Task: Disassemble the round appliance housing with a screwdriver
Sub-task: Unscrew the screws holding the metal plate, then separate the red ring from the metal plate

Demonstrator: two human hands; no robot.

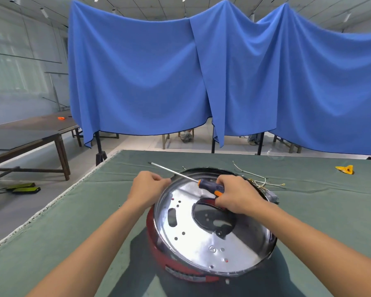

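Observation:
The round appliance housing (pixel 176 267) is a red shell standing on the green table cloth in front of me. A shiny metal inner pan (pixel 201 239) with several holes and a large dark cutout sits tilted in it. My left hand (pixel 147 189) grips the pan's far left rim. My right hand (pixel 237 195) holds a screwdriver (pixel 211 186) with a dark blue and orange handle. Its long steel shaft points away to the upper left over the rim.
Loose wires (pixel 256 179) trail from the housing's far right side. A yellow object (pixel 345 169) lies at the right of the green cloth (pixel 73 221). The table's left edge drops to the floor. A wooden table (pixel 30 133) and blue curtains (pixel 180 82) stand beyond.

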